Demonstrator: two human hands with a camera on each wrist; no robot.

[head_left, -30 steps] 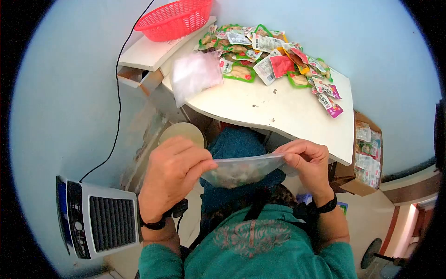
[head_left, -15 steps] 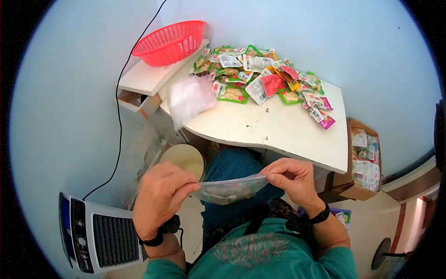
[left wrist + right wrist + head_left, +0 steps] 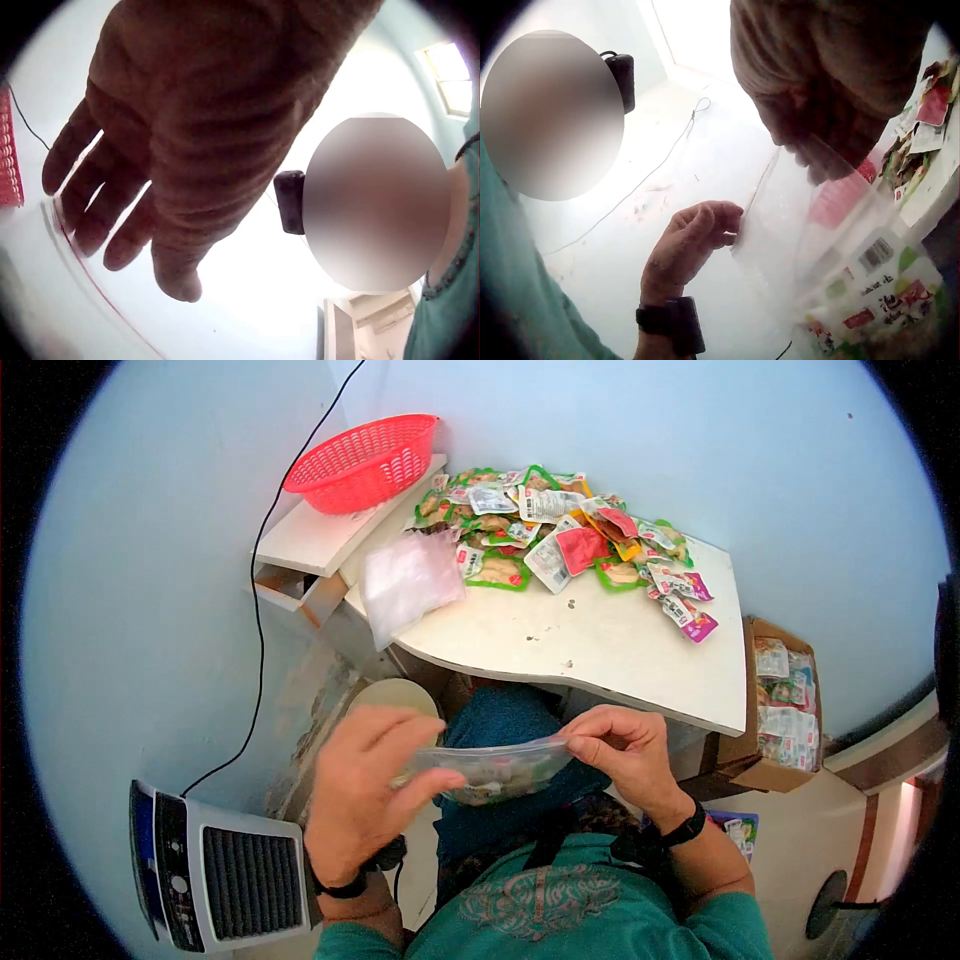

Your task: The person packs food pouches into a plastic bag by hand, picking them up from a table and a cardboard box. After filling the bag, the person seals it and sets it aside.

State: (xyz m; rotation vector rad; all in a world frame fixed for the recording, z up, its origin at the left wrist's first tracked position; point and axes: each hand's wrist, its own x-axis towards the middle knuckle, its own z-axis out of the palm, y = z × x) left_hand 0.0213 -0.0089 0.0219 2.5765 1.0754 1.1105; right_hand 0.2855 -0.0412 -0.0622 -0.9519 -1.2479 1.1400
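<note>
A clear zip-top plastic bag (image 3: 505,772) hangs over the person's lap with printed food packets (image 3: 877,289) inside. My right hand (image 3: 625,752) pinches the right end of its top edge between thumb and fingers. At the left end, my left hand (image 3: 365,785) has its thumb spread away from the fingers. In the left wrist view the left hand (image 3: 187,135) shows extended fingers, their tips right by the bag's red-lined edge (image 3: 101,292). The right wrist view has the bag's mouth stretching between both hands.
A white table (image 3: 650,670) ahead bears a heap of food packets (image 3: 500,525) and a stack of clear bags (image 3: 410,585). A red basket (image 3: 365,470) sits back left. Right of the table stands a packet-filled carton (image 3: 755,760); lower left, an air cooler (image 3: 240,875). A round stool (image 3: 395,698) stands below.
My left thumb and fingers have parted from their pinch on the bag's left end. The right hand keeps its pinch. Hands and bag sit slightly left of where they were a second ago.
</note>
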